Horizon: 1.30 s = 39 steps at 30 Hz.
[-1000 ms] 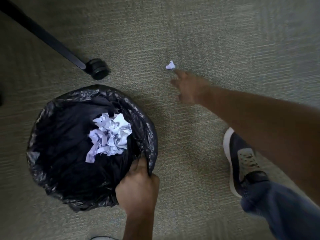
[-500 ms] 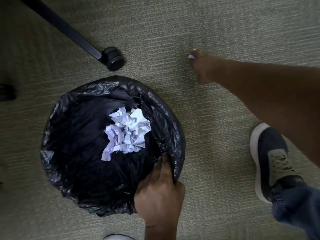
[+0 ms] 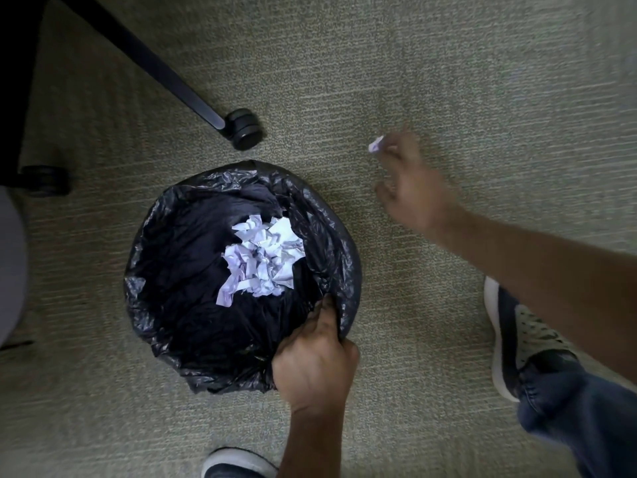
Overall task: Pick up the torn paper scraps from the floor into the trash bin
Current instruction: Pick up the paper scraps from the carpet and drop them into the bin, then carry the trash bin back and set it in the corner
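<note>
A round trash bin (image 3: 165, 305) lined with a black plastic bag stands on the carpet at centre left. A heap of torn white paper scraps (image 3: 263, 258) lies inside it. My left hand (image 3: 315, 367) grips the bin's near right rim and the bag. My right hand (image 3: 412, 188), blurred, hovers to the right of the bin and pinches one small white paper scrap (image 3: 375, 144) at its fingertips, above the carpet.
A black office chair leg with a caster wheel (image 3: 244, 129) sits just beyond the bin; a second caster (image 3: 44, 175) is at far left. My right shoe (image 3: 517, 336) stands right of the bin, another shoe toe (image 3: 234, 464) at the bottom edge. Grey-green carpet lies all around.
My right hand reached the scrap on the carpet, closed its fingers on it and has lifted back toward the bin. My left hand kept its hold on the rim.
</note>
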Available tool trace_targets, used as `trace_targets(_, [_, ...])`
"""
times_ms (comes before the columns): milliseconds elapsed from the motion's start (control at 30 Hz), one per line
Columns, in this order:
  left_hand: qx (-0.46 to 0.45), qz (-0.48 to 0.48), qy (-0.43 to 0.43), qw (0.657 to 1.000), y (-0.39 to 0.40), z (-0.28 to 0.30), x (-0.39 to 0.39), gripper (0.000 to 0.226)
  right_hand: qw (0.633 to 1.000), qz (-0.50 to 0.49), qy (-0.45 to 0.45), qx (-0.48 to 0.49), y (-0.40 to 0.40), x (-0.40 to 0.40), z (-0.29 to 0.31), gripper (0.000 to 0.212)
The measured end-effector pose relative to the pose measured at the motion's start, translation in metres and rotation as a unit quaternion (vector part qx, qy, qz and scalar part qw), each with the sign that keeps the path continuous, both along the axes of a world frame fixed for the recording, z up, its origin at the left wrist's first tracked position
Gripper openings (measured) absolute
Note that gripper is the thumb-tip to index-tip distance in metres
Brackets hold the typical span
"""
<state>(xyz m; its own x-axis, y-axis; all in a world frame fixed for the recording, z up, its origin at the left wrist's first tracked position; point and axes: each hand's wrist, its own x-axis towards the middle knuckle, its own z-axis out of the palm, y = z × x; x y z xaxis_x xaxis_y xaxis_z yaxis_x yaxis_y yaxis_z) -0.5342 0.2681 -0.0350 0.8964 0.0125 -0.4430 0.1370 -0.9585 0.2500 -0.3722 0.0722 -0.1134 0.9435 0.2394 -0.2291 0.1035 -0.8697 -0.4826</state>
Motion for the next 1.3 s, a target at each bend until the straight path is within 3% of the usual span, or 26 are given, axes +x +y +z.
trace_targets(167, [0.025,0.004,0.043,0.999,-0.002,0.008,0.001,0.052,0.977,0.087,-0.137,0.136,0.047,-0.064,0.077,0.042])
trace_targets(267, [0.024,0.003,0.016,1.0,-0.001,0.009,0.0,0.014,0.96,0.199,-0.157,0.122,0.071,-0.088,0.099,0.038])
trace_targets(333, [0.038,-0.027,-0.002,0.999,0.0,0.006,0.0,0.022,0.948,0.26,-0.154,0.097,0.081,-0.098,0.1,0.038])
trace_targets(433, [0.056,-0.032,0.003,0.998,0.001,0.01,0.001,0.022,0.95,0.27,-0.115,0.109,0.087,-0.101,0.098,0.036])
trace_targets(500, [0.03,-0.035,0.009,0.999,0.005,0.01,0.0,0.015,0.958,0.245,-0.103,0.108,0.086,-0.101,0.098,0.033])
trace_targets(633, [0.018,-0.072,0.037,0.997,0.021,0.011,-0.002,0.04,0.979,0.153,-0.103,0.087,0.072,-0.104,0.095,0.038])
trace_targets(800, [-0.041,-0.081,-0.049,0.995,0.048,0.019,-0.017,0.064,0.994,0.047,-0.07,0.065,0.065,-0.112,0.095,0.056])
trace_targets(867, [-0.009,-0.022,-0.101,0.995,0.06,0.027,-0.022,0.066,0.997,-0.025,-0.012,0.079,0.069,-0.113,0.098,0.068])
trace_targets(967, [0.054,0.144,-0.136,0.979,0.076,0.037,-0.023,0.073,0.978,-0.147,0.103,0.102,0.075,-0.114,0.102,0.079])
trace_targets(1033, [0.067,0.245,-0.14,0.957,0.088,0.04,-0.024,0.078,0.965,-0.185,0.152,0.11,0.079,-0.114,0.103,0.072])
trace_targets(1133, [0.032,0.349,-0.073,0.934,0.102,0.041,-0.023,0.083,0.945,-0.216,0.208,0.128,0.078,-0.114,0.104,0.041])
trace_targets(1200, [-0.004,0.387,-0.011,0.922,0.1,0.045,-0.017,0.071,0.935,-0.228,0.236,0.134,0.075,-0.114,0.108,0.033])
trace_targets(1300, [-0.016,0.403,0.002,0.915,0.087,0.055,-0.006,0.048,0.918,-0.253,0.27,0.143,0.067,-0.116,0.111,0.033])
